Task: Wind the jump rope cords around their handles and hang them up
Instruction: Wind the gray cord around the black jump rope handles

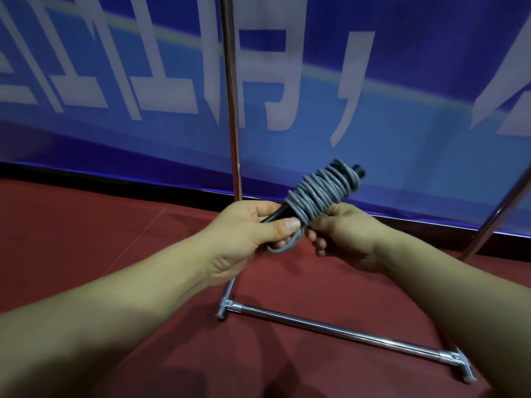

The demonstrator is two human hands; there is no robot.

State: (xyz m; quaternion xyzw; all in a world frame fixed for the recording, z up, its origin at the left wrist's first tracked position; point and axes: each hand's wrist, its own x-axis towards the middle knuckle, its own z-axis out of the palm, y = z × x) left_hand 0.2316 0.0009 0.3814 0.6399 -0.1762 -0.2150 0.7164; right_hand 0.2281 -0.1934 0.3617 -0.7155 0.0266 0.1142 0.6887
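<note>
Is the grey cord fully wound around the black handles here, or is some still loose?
Mostly wound. The grey cord sits in tight coils around the black handles, but a short loop hangs loose between the left hand and right hand.

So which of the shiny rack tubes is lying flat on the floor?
The horizontal base bar nearest the person, running between two corner joints on the red floor; the other tubes rise upward.
</note>
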